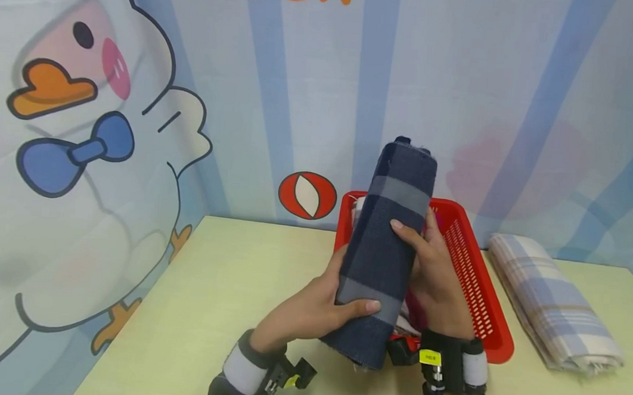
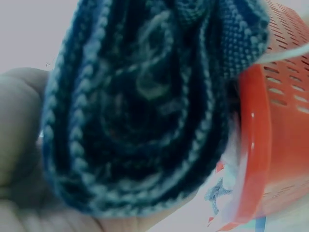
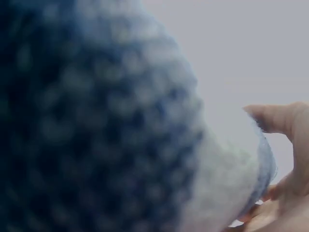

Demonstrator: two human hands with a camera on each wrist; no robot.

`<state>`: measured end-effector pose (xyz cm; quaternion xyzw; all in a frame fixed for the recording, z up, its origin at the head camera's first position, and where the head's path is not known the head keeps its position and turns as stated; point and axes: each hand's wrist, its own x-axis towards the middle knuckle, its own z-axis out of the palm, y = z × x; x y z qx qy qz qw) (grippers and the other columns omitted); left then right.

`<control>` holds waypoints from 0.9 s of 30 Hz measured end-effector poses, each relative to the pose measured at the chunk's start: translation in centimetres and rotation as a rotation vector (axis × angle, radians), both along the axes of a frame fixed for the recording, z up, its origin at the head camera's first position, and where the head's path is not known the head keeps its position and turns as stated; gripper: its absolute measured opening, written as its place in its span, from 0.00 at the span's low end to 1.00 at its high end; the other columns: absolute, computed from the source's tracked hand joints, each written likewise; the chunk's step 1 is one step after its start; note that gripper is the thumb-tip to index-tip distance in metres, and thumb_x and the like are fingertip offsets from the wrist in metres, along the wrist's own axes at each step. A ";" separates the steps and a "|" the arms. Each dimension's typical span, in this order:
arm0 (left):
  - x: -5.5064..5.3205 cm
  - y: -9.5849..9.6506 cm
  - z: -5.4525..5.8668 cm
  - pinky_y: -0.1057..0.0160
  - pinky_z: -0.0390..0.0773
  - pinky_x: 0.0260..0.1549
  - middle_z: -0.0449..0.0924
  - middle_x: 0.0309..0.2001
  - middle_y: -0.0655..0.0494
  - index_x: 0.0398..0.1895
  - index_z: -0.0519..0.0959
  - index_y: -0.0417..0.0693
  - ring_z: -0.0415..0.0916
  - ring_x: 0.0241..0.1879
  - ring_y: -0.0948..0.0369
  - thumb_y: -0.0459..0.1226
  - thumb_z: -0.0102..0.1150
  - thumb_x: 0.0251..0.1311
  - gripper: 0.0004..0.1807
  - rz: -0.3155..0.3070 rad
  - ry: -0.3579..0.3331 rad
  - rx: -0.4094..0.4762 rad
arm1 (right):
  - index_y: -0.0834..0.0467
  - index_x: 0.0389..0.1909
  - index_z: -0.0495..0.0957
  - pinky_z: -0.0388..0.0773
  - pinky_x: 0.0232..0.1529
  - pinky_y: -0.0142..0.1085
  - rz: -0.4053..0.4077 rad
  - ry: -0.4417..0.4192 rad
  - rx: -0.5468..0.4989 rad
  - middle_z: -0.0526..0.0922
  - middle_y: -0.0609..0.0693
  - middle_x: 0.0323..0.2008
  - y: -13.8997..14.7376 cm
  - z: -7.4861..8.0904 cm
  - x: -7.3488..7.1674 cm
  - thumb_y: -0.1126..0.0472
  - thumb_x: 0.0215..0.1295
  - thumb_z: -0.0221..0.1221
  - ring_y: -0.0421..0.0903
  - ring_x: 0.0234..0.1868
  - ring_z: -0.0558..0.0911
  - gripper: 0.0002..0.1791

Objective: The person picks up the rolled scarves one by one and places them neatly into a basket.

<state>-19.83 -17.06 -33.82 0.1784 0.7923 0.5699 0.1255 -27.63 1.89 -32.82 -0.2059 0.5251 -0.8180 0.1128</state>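
A rolled navy cloth with grey-blue stripes (image 1: pixel 384 243) is held up, tilted, in front of the red basket. My left hand (image 1: pixel 316 308) grips its lower left side, thumb across the front. Higher up on the right, my right hand (image 1: pixel 438 275) holds the same roll with its thumb on the front face. The left wrist view looks onto the coiled end of the roll (image 2: pixel 140 111). In the right wrist view the roll's weave (image 3: pixel 111 135) fills much of the picture, blurred, with the right hand (image 3: pixel 289 169) beyond it. The fingers behind the roll are mostly hidden.
Behind the roll stands a red perforated basket (image 1: pixel 465 271) with other cloths in it, largely covered. To its right lies a folded plaid cloth (image 1: pixel 555 305) in white, blue and tan. The pale yellow table (image 1: pixel 226 276) meets a duck-printed backdrop (image 1: pixel 434 96).
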 end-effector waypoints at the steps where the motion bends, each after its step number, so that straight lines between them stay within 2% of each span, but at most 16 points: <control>1: 0.0 0.1 0.0 0.62 0.81 0.49 0.72 0.59 0.45 0.78 0.37 0.61 0.81 0.49 0.58 0.44 0.62 0.65 0.50 0.001 0.001 0.005 | 0.36 0.75 0.48 0.81 0.54 0.44 0.007 0.002 0.006 0.67 0.49 0.63 0.1 0.0 0.0 0.60 0.75 0.49 0.46 0.56 0.79 0.34; 6: -0.1 0.7 0.0 0.62 0.81 0.48 0.72 0.59 0.45 0.79 0.37 0.60 0.81 0.47 0.58 0.45 0.61 0.66 0.49 0.006 -0.007 0.017 | 0.37 0.76 0.47 0.81 0.54 0.43 0.029 0.004 0.040 0.68 0.49 0.63 0.7 -0.1 -0.2 0.62 0.75 0.49 0.46 0.55 0.79 0.35; 13: -0.1 1.1 -0.3 0.59 0.80 0.52 0.70 0.61 0.46 0.79 0.36 0.62 0.79 0.51 0.56 0.45 0.58 0.68 0.47 0.031 0.002 0.018 | 0.42 0.79 0.40 0.80 0.57 0.37 0.006 -0.002 0.160 0.56 0.49 0.74 1.1 -0.1 0.1 0.62 0.72 0.53 0.46 0.65 0.70 0.43; 19: -0.2 1.1 -0.3 0.59 0.80 0.52 0.69 0.62 0.45 0.78 0.33 0.69 0.79 0.52 0.57 0.44 0.57 0.69 0.48 -0.008 -0.020 0.041 | 0.51 0.77 0.38 0.79 0.57 0.36 -0.048 -0.037 0.208 0.56 0.52 0.74 1.3 -0.2 0.3 0.62 0.69 0.56 0.40 0.59 0.75 0.45; 23: -0.1 0.9 -0.1 0.60 0.79 0.54 0.67 0.63 0.46 0.77 0.31 0.77 0.78 0.53 0.57 0.43 0.57 0.67 0.50 -0.036 -0.032 0.057 | 0.51 0.76 0.38 0.80 0.55 0.36 -0.106 -0.083 0.241 0.56 0.54 0.74 1.1 -0.4 0.0 0.61 0.69 0.58 0.43 0.58 0.76 0.45; 27: 0.0 0.6 0.1 0.59 0.77 0.56 0.65 0.64 0.48 0.75 0.30 0.83 0.76 0.55 0.57 0.41 0.59 0.65 0.53 -0.045 -0.042 0.058 | 0.49 0.74 0.40 0.81 0.51 0.37 -0.174 -0.143 0.287 0.62 0.57 0.68 0.9 -0.4 -0.3 0.57 0.68 0.61 0.46 0.54 0.78 0.45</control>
